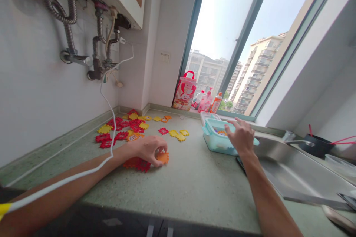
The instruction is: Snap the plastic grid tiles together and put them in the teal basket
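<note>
My left hand (151, 148) rests low over the counter, thumb and fingers curled round an orange tile (164, 158) with notched edges. Beneath that hand lie red notched tiles (141, 164), partly hidden by it. More tiles in red (136, 124), yellow (105, 129) and orange spread toward the wall. A few yellow tiles (174, 133) lie apart in the middle. On the right, my right hand (241, 135) hovers at a light-blue plastic box (219, 147), fingers spread and nothing seen in them. Small coloured pieces (221, 132) show inside the box.
A white cable (104, 98) hangs across the left side, in front of my left forearm. Behind the box is a clear lid (210, 116). A steel sink (289, 170) lies right. Bottles (205, 102) and a red-handled package (185, 92) stand by the window.
</note>
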Tool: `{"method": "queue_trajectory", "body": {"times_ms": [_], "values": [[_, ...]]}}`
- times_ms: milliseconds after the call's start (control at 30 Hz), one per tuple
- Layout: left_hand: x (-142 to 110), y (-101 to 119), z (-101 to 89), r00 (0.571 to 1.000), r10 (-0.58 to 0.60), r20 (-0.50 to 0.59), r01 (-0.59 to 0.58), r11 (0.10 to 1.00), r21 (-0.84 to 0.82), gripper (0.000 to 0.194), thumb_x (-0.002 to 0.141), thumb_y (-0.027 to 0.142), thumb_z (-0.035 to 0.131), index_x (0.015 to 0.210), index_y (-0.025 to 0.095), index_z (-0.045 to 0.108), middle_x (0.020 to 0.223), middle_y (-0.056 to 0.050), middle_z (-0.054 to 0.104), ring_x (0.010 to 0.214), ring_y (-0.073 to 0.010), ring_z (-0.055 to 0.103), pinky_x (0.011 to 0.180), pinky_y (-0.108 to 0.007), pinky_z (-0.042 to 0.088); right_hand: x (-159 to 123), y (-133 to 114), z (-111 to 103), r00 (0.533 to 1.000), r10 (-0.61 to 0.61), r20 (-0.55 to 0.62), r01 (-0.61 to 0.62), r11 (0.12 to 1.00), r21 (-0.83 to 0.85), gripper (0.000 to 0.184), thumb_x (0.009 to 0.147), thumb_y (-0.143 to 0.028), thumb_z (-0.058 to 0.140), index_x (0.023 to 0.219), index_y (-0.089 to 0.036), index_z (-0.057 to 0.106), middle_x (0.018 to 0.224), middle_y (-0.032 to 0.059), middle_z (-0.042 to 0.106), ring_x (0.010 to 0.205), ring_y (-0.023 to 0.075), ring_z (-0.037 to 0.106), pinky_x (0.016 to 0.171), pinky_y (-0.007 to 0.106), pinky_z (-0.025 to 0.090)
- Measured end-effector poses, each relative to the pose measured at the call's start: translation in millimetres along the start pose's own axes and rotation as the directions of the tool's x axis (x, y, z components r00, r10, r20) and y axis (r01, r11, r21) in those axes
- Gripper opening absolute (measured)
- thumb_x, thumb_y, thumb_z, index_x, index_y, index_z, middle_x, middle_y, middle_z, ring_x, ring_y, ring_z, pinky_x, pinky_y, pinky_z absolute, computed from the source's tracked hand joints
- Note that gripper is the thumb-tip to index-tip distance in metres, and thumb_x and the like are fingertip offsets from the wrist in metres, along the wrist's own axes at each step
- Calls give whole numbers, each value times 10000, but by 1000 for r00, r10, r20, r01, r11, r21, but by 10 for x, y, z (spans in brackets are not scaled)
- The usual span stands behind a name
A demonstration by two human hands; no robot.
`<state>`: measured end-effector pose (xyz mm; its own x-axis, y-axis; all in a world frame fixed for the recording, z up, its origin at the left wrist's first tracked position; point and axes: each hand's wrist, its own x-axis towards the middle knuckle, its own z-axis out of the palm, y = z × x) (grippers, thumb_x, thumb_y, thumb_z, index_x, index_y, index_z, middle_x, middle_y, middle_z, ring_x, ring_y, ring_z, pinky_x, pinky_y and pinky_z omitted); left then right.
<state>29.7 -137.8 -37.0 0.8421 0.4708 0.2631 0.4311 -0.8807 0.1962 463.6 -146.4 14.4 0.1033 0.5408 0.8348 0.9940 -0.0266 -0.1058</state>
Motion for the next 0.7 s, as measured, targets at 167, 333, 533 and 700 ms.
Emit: {"method": "queue_trajectory", "body": {"times_ms": [167, 333, 533, 700], "values": [[-6, -58, -107, 999, 22, 27, -22, 1000, 1, 417, 806, 565, 809, 1045, 231, 741, 976, -42, 756, 879, -203, 683, 798, -286, 463, -368, -981, -36, 842, -535, 72, 444, 763, 469, 287, 1022, -331, 578, 1256, -278, 735, 1411, 104, 663, 1256, 292, 606, 1106, 497, 467], [-138, -345, -468, 965, -259, -32, 260, 943, 207, 293, 948, 463, 634, 891, 204, 757, 901, -63, 763, 853, -209, 688, 754, -296, 438, -874, -1616, 47, 534, -814, 230, 415, 489, 768, 410, 1005, -413, 664, 1398, -296, 655, 1523, 101, 595, 1346, 290, 590, 1124, 476, 490], [-353, -619, -807, 694, -718, 43, 688, 680, 252, 500, 709, 672, 768, 817, 185, 739, 783, -83, 752, 688, -232, 680, 597, -293, 405, -896, -1557, 289, 553, -792, 259, 278, 468, 839, 151, 1009, -281, 654, 1107, -269, 768, 1185, 45, 771, 1105, 204, 707, 1014, 343, 546], [-392, -620, -746, 554, -780, 290, 790, 602, 112, 537, 638, 585, 834, 959, 177, 694, 678, -46, 722, 546, -218, 671, 518, -273, 420, -814, -1325, 437, 637, -720, 275, 285, 552, 784, 132, 972, -271, 691, 1072, -254, 775, 1085, 54, 792, 1026, 216, 726, 951, 347, 566]]}}
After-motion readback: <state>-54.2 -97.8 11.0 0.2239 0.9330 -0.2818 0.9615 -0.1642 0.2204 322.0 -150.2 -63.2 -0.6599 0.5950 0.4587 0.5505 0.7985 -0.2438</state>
